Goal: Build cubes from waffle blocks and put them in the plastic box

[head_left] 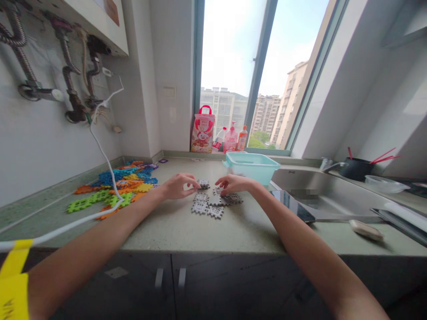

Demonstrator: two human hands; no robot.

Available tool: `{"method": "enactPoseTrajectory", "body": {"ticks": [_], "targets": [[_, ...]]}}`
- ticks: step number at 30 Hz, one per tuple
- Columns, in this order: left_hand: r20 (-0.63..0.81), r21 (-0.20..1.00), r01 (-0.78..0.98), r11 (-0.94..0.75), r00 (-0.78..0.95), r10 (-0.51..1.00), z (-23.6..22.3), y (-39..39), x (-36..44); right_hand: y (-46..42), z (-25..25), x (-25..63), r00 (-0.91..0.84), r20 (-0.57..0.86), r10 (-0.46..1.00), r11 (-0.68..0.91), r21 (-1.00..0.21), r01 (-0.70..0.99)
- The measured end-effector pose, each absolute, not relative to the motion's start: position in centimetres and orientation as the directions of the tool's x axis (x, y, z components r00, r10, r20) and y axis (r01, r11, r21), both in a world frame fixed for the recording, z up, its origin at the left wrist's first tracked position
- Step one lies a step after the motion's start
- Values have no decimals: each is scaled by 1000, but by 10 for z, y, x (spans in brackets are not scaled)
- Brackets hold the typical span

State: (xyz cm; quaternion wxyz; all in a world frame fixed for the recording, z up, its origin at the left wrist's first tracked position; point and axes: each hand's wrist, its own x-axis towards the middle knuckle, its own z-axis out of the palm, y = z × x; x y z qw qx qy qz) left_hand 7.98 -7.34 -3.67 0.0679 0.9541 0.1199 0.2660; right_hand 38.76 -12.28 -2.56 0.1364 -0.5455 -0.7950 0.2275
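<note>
Grey interlocking plastic tiles with notched edges and window-like cut-outs (200, 207) lie in a loose group on the counter. My left hand (180, 185) is at the group's far left, thumb and forefinger curled into a pinch at the edge of a small grey tile (203, 183). Over the group, my right hand (235, 182) reaches down from the right, its fingers closed about another grey tile (218, 191). This tile is partly hidden by the fingers. A solid grey tile (215, 200) and a darker one (235, 199) lie just below my right hand.
Colourful interlocking tiles (123, 178) are heaped at the left, crossed by a white cable (108, 162). A turquoise basin (251, 164) stands behind my right hand. A dark tablet-like slab (293, 206) lies beside the steel sink (333, 189). Bottles (231, 140) and a pink bag (203, 131) line the windowsill.
</note>
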Motion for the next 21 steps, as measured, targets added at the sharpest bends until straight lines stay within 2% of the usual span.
{"method": "enactPoseTrajectory", "body": {"ticks": [4, 7, 11, 15, 21], "targets": [[263, 267, 296, -917, 893, 364, -32, -83, 76, -119, -27, 392, -362, 35, 932, 338, -445, 829], [171, 303, 362, -882, 890, 424, -29, -85, 75, -115, -28, 399, -374, 99, 922, 376, -461, 804], [126, 317, 393, -863, 885, 449, -25, -83, 73, -111, -30, 405, -347, 236, 908, 418, -589, 692], [102, 322, 443, -837, 862, 496, -24, -75, 69, -110, -33, 392, -195, 353, 915, 400, -725, 561], [98, 321, 587, -743, 760, 643, -21, -70, 66, -102, -40, 346, -128, 406, 905, 413, -769, 487]]}}
